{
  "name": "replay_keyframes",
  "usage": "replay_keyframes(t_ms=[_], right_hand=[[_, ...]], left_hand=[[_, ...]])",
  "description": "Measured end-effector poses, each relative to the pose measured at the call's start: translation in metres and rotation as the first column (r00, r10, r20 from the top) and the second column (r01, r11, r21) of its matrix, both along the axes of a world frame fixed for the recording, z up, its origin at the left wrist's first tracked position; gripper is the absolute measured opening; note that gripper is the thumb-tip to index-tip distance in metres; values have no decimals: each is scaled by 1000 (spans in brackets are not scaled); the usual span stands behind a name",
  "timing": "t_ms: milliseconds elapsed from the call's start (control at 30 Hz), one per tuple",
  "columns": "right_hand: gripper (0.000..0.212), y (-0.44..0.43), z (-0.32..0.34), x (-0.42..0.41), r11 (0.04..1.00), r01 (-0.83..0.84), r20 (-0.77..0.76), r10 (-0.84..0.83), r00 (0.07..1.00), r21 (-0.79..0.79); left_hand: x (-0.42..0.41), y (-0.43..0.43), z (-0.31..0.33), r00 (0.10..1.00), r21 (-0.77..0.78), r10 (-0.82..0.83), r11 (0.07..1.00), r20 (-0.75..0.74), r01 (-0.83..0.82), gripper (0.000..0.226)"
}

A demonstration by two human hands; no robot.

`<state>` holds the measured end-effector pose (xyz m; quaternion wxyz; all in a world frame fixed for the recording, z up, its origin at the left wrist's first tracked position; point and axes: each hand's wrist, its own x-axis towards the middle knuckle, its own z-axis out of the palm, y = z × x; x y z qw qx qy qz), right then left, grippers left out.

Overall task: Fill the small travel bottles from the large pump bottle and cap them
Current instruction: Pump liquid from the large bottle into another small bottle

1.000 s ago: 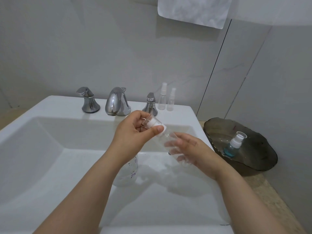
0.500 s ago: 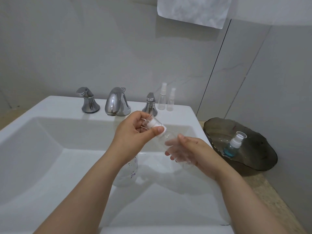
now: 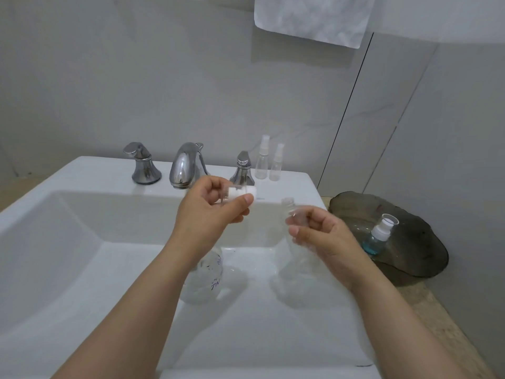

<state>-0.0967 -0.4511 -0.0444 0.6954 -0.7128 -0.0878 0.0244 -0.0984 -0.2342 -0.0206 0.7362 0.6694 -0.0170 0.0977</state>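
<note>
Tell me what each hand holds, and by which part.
Left hand pinches the white spray cap by its sides; right hand grips the travel bottle round its body, below the neck.

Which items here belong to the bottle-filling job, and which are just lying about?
Job: left hand gripping white cap; right hand holding uncapped clear bottle; large clear bottle in sink; two spray bottles; blue-filled bottle.
Lying about: faucet, towel, dark dish.
</note>
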Motion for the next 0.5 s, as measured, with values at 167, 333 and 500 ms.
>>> replay_keyframes(t_ms=[167, 333, 500], right_hand=[[34, -6, 1, 7, 920, 323, 87, -348, 933, 221], [40, -5, 1, 7, 878, 435, 147, -466, 873, 202], [27, -4, 1, 6, 812, 527, 201, -576, 792, 252]], left_hand=[[-1, -2, -1, 999, -23, -42, 999, -11, 42, 31], [-1, -5, -4, 999, 196, -42, 980, 22, 37, 23], [7, -15, 0, 998, 238, 55, 970, 4, -54, 23]])
